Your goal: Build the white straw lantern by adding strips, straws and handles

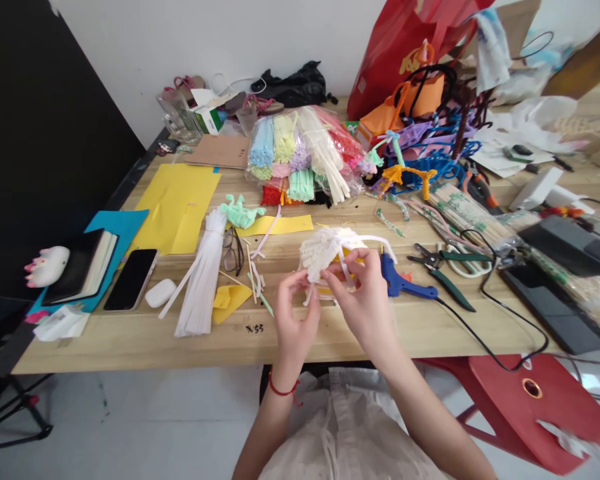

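Both hands are busy: left hand [297,320] (one red string bracelet [283,390] on that wrist) and right hand [367,303] each have fingertips pinched on one cream chenille piece [320,250], held over the front middle of the wood table [145,347].

Going left to right: one white toy [53,265] sitting on one black notebook [77,267], then one phone [131,280] and one white earbud case [161,293]. Next up, one tied bundle of white pipe cleaners [200,287], too many to count, one pair of glasses [234,253] and one mint chenille piece [241,213]. Behind those is one clear plastic bag [307,120] stuffed with pipe cleaner bunches: blue, yellow, purple, white, red, mint and more.

Just right of the hands there's one blue glue gun [405,283], with one green-handled cutter [447,283] beside it. One big red bag [400,60] stands at the back; can't see inside. Further right, one orange-handled pair of pliers [480,187], plus one red stool [535,413] below the edge.
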`<state>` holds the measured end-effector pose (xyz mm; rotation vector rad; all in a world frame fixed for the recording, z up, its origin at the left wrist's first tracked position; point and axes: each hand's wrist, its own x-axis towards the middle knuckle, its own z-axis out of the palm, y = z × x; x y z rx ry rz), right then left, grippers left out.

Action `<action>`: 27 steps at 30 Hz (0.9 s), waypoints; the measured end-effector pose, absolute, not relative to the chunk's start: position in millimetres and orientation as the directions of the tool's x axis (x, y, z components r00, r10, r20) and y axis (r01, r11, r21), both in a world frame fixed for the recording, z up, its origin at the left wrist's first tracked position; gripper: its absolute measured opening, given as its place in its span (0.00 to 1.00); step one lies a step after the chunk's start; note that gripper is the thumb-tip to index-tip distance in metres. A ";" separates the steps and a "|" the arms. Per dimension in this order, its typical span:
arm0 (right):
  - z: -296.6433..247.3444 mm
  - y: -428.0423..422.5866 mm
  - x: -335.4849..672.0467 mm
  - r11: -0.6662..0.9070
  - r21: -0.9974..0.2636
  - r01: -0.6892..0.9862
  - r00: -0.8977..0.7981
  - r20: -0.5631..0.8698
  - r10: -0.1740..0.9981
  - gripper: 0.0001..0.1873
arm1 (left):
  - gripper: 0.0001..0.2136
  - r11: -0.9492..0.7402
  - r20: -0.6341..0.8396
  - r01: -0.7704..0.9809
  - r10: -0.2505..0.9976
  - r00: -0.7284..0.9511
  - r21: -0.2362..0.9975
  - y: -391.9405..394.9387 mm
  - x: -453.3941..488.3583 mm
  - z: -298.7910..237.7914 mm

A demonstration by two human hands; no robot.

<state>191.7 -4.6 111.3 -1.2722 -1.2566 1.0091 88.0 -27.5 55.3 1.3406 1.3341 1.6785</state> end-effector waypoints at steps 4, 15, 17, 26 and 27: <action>113.0 -4.4 194.9 0.063 -0.992 0.110 0.057 0.069 0.996 0.17 | 0.12 -0.330 0.383 0.208 0.867 -0.320 0.921 -25.1 89.4 53.1; 112.0 -2.9 194.7 0.074 -0.993 0.092 0.103 0.083 0.991 0.15 | 0.12 -0.366 0.447 0.289 0.842 -0.303 0.884 -22.5 88.3 49.1; 112.5 -3.0 195.1 0.061 -0.995 0.084 0.100 0.070 0.993 0.15 | 0.12 -0.357 0.438 0.282 0.842 -0.315 0.890 -22.6 88.9 47.0; 114.9 -2.5 198.8 0.044 -0.993 0.107 0.056 0.050 0.997 0.15 | 0.06 -0.383 0.536 0.419 0.767 -0.352 0.823 -17.9 88.4 47.1; 114.9 -2.4 199.1 0.042 -0.994 0.105 0.058 0.048 0.997 0.15 | 0.06 -0.389 0.550 0.434 0.759 -0.349 0.813 -17.6 88.3 47.6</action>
